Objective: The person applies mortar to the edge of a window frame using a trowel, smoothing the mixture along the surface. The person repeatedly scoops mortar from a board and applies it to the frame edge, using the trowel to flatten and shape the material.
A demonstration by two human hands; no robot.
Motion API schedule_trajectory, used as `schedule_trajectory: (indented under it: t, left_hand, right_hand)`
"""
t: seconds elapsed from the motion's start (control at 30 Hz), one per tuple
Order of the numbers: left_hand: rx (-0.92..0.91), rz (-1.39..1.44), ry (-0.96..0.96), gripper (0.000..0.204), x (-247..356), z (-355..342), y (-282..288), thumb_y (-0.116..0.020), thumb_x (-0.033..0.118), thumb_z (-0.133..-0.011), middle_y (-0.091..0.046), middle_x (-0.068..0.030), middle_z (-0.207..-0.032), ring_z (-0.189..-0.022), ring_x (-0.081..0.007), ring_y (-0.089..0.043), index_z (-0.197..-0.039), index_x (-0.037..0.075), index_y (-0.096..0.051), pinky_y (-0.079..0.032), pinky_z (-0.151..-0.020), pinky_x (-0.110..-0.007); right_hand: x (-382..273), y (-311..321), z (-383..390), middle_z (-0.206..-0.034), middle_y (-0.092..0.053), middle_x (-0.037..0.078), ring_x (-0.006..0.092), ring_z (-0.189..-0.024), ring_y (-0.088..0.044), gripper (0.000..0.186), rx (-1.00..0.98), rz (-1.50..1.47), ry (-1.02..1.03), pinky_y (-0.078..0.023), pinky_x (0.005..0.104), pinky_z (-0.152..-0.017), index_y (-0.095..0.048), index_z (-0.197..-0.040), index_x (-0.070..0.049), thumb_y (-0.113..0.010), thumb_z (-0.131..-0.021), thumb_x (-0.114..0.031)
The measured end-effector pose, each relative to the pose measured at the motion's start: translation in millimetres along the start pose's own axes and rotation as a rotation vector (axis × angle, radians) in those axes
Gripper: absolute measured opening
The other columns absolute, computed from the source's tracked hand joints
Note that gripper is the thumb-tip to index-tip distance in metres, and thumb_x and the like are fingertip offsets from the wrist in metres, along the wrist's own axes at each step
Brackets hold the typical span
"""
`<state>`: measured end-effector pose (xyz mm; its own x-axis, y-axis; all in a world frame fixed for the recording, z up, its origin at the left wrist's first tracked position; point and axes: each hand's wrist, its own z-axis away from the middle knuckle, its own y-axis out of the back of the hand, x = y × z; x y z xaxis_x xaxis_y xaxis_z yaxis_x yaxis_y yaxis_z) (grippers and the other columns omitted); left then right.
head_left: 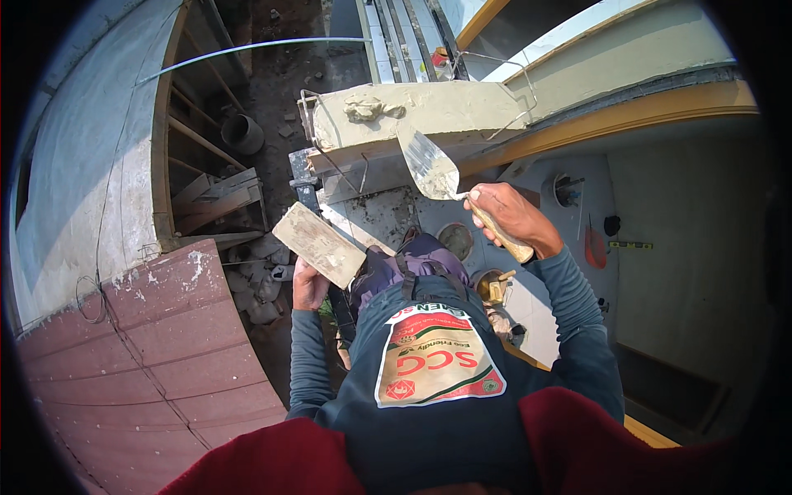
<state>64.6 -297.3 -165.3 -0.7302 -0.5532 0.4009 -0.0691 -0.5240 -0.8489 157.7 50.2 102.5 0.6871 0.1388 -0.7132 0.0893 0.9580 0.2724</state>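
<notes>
My right hand (513,216) is wrapped round the wooden handle of a pointed trowel (433,169). The trowel's blade is smeared with mortar, and its tip overlaps the front edge of a pale plastered ledge (462,103). A lump of wet mortar (371,108) sits on the ledge's left part. My left hand (309,286) grips a flat rectangular board (320,244) from below, tilted in front of my left knee. The board is coated with dried mortar; its underside and most of my left fingers are hidden.
Bent metal clamps (312,120) straddle the ledge's ends. Far below stand a tool bucket (492,285), a round mortar container (455,239) and another bucket (568,190). A yellow spirit level (631,245) lies further right. A reddish roof (157,338) borders the left side.
</notes>
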Motion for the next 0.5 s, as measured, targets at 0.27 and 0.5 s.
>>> schedule_trajectory:
  t: [0.27,0.5]
  left_hand:
    - [0.009,0.014,0.003,0.07,-1.1,-0.6,2.0,-0.061,-0.001,-0.078,-0.054,-0.015,-0.138,-0.125,-0.0289,-0.057,-0.144,-0.002,-0.036,-0.045,-0.108,-0.043]
    - [0.035,-0.026,-0.067,0.073,-2.7,9.0,6.9,-0.063,0.003,-0.078,-0.055,-0.0157,-0.138,-0.125,-0.031,-0.057,-0.145,-0.002,-0.036,-0.044,-0.109,-0.046]
  right_hand:
    - [-40.3,1.5,-36.7,-0.07,-0.055,0.005,0.013,-0.05,-0.055,0.034,0.035,0.272,0.106,-0.046,0.0291,-0.043,-0.056,-0.092,0.0,-0.044,-0.1,-0.031]
    - [-10.2,30.3,-42.8,-0.069,-0.056,0.006,0.0161,-0.049,-0.057,0.036,0.177,0.346,0.015,-0.047,0.032,-0.042,-0.055,-0.091,0.0,-0.041,-0.099,-0.032]
